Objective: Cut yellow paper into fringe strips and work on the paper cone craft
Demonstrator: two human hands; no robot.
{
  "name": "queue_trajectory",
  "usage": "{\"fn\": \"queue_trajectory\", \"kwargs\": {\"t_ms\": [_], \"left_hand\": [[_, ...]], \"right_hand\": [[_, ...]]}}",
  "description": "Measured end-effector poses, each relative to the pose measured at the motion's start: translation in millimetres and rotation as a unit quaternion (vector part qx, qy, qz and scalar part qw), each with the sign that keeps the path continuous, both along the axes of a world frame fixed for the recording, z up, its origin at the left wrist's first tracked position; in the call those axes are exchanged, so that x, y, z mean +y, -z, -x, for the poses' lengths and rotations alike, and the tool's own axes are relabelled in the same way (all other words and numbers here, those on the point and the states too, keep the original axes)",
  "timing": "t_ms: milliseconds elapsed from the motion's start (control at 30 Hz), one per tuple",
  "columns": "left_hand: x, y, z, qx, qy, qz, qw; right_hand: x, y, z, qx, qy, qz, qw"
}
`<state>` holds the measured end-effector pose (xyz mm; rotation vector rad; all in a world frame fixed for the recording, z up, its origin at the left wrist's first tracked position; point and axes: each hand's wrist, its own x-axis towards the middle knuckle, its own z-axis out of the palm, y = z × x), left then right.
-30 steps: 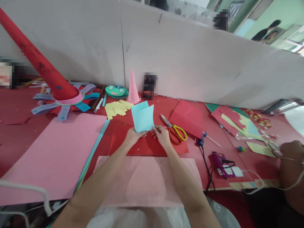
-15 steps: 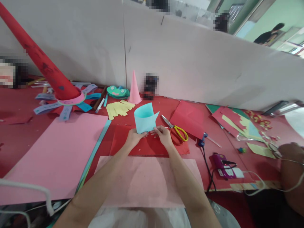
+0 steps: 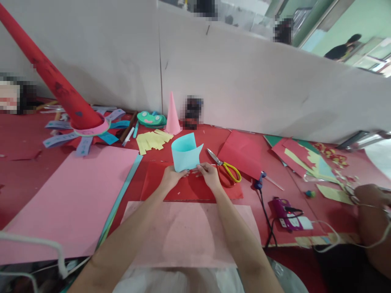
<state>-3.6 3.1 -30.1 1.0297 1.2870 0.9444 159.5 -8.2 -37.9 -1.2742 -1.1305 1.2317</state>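
A curled sheet of turquoise paper (image 3: 186,156) stands up between my hands, bent into a loose loop with one corner sticking out to the right. My left hand (image 3: 174,178) pinches its lower left edge. At the lower right edge, my right hand (image 3: 209,173) grips it between thumb and fingers. Beneath them lies a red sheet (image 3: 192,191), with a pale pink sheet (image 3: 189,236) nearer to me. Just right of my right hand are scissors (image 3: 230,171) with yellow handles, their blades pointing away to the left.
A pink paper cone (image 3: 172,116), yellow paper strips (image 3: 152,140) and green frog-faced cutouts (image 3: 151,119) sit behind. Large pink sheets (image 3: 70,195) and a tall red cone (image 3: 61,85) occupy the left. A purple power strip (image 3: 285,213) with cables and another person's hand (image 3: 372,197) are at right.
Hardly anything differs. The view has shifted very slightly; both hands keep their hold on the turquoise paper.
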Motion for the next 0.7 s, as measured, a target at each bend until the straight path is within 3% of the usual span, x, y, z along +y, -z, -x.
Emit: {"fn": "queue_trajectory", "kwargs": {"t_ms": [500,700], "left_hand": [[1.2,4.5,-0.7,-0.027,0.008,0.006,1.000],[1.0,3.9,-2.9,-0.040,-0.026,0.025,0.999]], "right_hand": [[0.2,1.4,0.1,0.013,-0.013,-0.001,1.000],[-0.1,1.6,1.2,0.021,-0.022,0.007,1.000]]}}
